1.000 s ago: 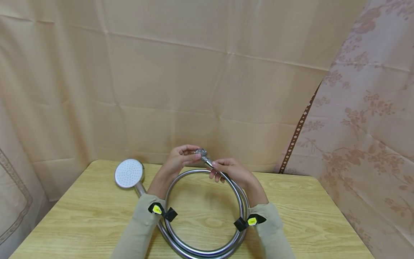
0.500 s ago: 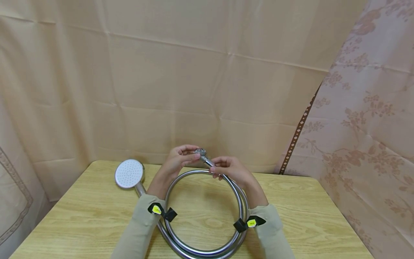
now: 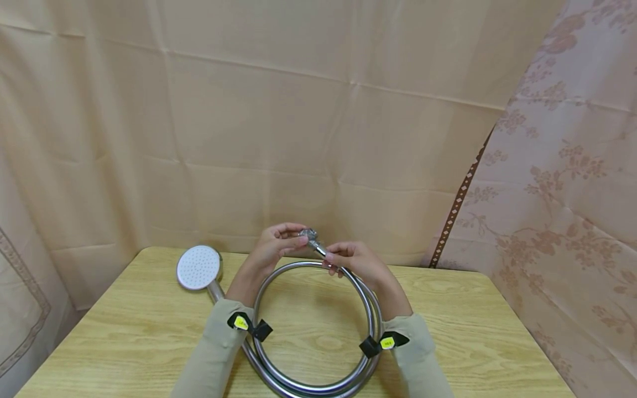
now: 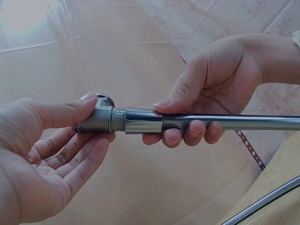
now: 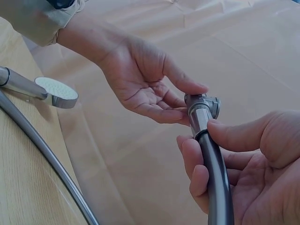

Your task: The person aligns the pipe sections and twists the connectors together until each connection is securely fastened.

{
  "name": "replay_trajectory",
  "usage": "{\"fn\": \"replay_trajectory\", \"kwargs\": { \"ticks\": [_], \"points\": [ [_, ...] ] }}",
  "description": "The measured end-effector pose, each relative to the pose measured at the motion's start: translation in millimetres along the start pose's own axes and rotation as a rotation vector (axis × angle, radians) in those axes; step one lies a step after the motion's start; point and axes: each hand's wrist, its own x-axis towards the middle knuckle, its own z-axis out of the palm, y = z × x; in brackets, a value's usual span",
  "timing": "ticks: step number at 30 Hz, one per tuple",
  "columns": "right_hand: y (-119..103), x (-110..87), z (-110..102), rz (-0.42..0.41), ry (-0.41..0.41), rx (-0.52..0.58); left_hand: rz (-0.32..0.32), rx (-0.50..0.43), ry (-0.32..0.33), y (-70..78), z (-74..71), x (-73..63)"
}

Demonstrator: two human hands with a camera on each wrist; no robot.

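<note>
My left hand (image 3: 278, 242) pinches a small chrome shower fitting (image 4: 96, 119) between thumb and fingertips. A hex nut (image 4: 143, 121) on the hose end sits over the fitting's threads, and several thread turns (image 4: 119, 120) show bare between them. My right hand (image 3: 357, 260) holds the hose end at this nut, its thumb on top and fingers curled beneath. The metal shower hose (image 3: 370, 309) drops from there into a round coil on the table. At the coil's left, a shower head (image 3: 198, 267) with a white, dotted face rests beside my left wrist.
The wooden table (image 3: 458, 331) reaches back to a beige curtain (image 3: 259, 121). A pink floral cloth (image 3: 562, 221) hangs on the right. Both forearms cross over the hose coil, with black straps (image 3: 393, 338) at the wrists.
My right thumb and fingers have shifted back and forth around the hose end. The left hand holds the fitting in the same place; coil and shower head have stayed put.
</note>
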Motion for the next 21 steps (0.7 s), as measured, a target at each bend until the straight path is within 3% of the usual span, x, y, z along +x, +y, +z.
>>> {"fn": "replay_trajectory", "kwargs": {
  "ticks": [12, 21],
  "points": [
    [2.0, 0.8, 0.1, 0.012, -0.086, 0.087, 0.004, -0.001, -0.018, 0.7, -0.1, -0.8],
    [2.3, 1.6, 0.3, 0.007, -0.059, 0.066, 0.004, 0.012, -0.011, 2.2, -0.1, -2.1]
  ]
}}
